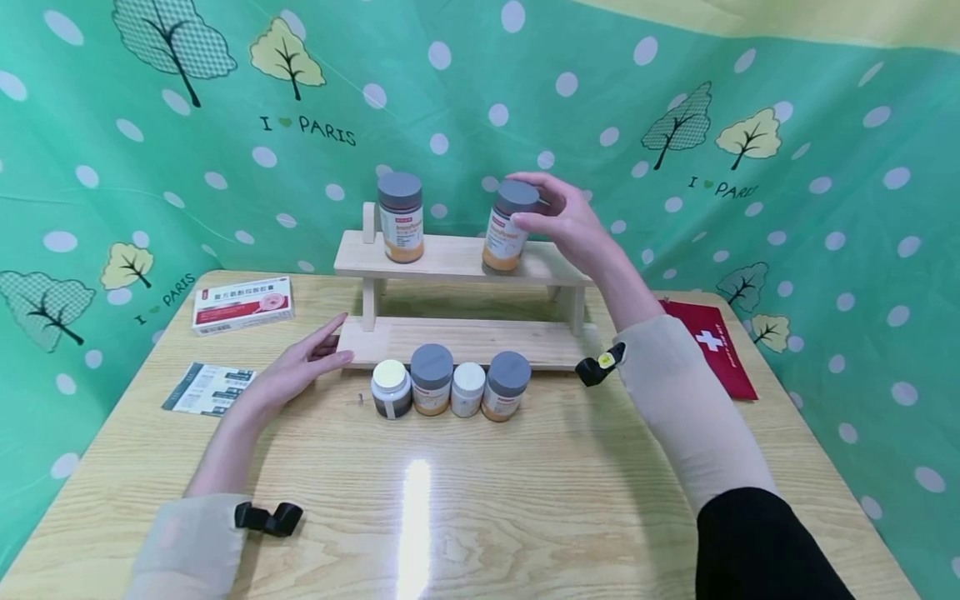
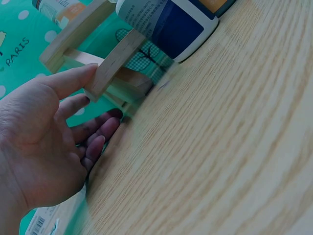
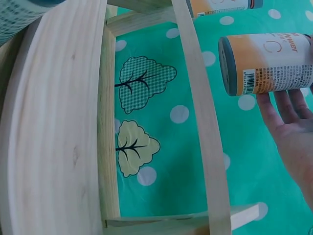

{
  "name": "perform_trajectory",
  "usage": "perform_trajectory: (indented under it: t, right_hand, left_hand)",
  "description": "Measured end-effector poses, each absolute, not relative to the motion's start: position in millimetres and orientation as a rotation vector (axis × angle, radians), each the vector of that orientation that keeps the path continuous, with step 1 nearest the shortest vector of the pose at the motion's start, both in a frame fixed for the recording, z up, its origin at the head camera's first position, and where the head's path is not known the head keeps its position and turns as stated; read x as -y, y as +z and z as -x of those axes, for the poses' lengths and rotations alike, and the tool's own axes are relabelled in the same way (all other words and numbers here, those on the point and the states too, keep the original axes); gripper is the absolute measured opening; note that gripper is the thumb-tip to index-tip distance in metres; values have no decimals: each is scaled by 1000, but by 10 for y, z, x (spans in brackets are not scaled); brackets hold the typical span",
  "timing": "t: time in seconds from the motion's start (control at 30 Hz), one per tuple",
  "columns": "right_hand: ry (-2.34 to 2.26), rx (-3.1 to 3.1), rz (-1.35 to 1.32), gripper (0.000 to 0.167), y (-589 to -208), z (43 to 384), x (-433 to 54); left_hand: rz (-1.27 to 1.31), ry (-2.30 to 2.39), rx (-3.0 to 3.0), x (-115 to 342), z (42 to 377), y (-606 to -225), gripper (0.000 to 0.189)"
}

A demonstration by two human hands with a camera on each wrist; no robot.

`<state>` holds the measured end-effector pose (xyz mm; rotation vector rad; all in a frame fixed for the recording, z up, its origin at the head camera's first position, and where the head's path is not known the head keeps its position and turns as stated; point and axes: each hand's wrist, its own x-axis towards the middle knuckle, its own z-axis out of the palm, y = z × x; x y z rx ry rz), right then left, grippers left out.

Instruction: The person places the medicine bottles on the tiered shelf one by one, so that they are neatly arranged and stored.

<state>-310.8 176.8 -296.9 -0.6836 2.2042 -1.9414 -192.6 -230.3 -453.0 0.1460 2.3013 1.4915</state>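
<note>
My right hand [image 1: 562, 218] grips a grey-lidded supplement bottle [image 1: 505, 236] with a white and orange label, thumb and fingers around its upper part. In the right wrist view, a gap shows between its base and the upper shelf [image 3: 208, 147]. A matching bottle [image 1: 402, 225] stands upright on that shelf's left part. My left hand [image 1: 303, 367] is at the left end of the two-tier wooden rack's lower shelf [image 1: 465, 340]. Its straight thumb [image 2: 76, 81] touches the shelf's end, with the other fingers loosely bent beside it.
Several bottles stand in a row before the lower shelf, two grey-lidded ones [image 1: 432, 375] and two white-capped ones [image 1: 468, 385]. A medicine box [image 1: 243, 305] and a blister pack [image 1: 210, 388] lie on the left. On the right lies a red first-aid pouch [image 1: 712, 350]. A green curtain [image 1: 480, 92] hangs behind.
</note>
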Motion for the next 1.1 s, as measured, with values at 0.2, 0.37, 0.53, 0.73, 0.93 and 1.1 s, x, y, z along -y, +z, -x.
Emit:
perform_trajectory:
  t: [0.2, 0.37, 0.53, 0.73, 0.93, 1.1]
  right_hand:
    - [-1892, -2247, 668, 54, -2935, 3227, -1642]
    - [-1860, -2281, 636, 56, -2938, 3316, -1578]
    - [-1841, -2296, 602, 56, -2970, 3364, -1545]
    - [-1798, -2333, 596, 57, -2991, 3365, -1514]
    - [-1780, -2331, 600, 57, -2993, 3351, -1484]
    - [-1786, -2305, 603, 57, -2986, 3349, -1459]
  left_hand:
    - [-156, 1496, -2303, 2304, 1928, -4537, 84]
    - [-175, 1492, -2314, 2295, 1936, -4544, 83]
    - [-168, 1482, -2313, 2293, 1944, -4546, 83]
    - [-172, 1484, -2316, 2293, 1946, -4545, 83]
    - [-168, 1476, -2318, 2297, 1944, -4546, 84]
    - [-177, 1470, -2322, 2300, 1945, -4547, 84]
